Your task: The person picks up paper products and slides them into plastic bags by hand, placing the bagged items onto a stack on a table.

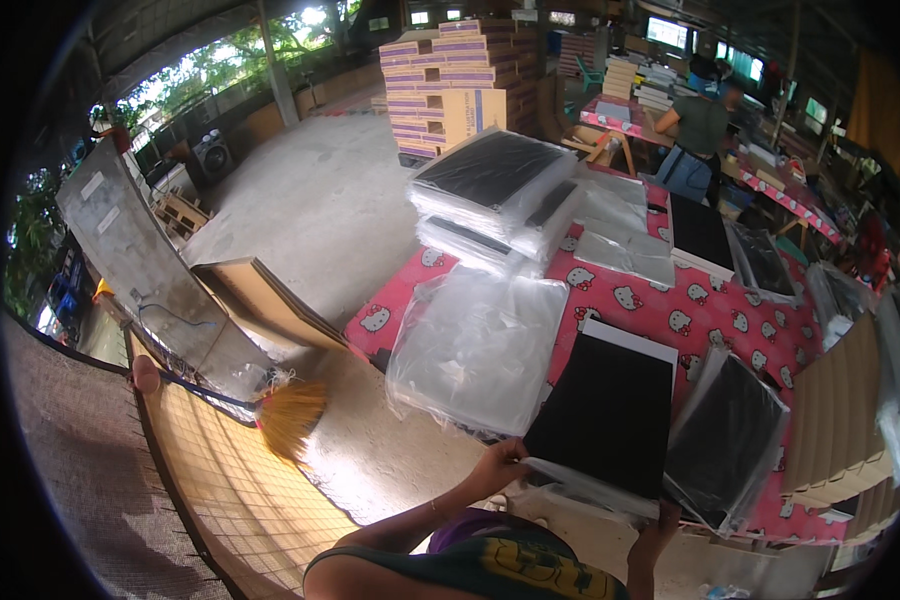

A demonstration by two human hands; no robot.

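A black rectangular board [605,400] with a white sheet edge [632,342] showing at its far end lies at the table's near edge. Clear plastic [585,485], seemingly a sleeve, covers its near end. My left hand [502,466] pinches the near left corner of this plastic. At the near right corner, my right hand [658,522] grips the plastic edge; its fingers are dark and partly hidden. Right of the board rests a plastic-wrapped black board [727,440]. To the left, a pile of clear plastic sleeves [475,345] overhangs the table edge.
A pink patterned cloth [630,298] covers the table. Farther back are stacked wrapped black boards [495,170], another black board [700,235] and flat plastic sleeves [625,250]. Cardboard pieces [840,420] stand at right. A broom [290,418] is at left; a person [698,125] works beyond.
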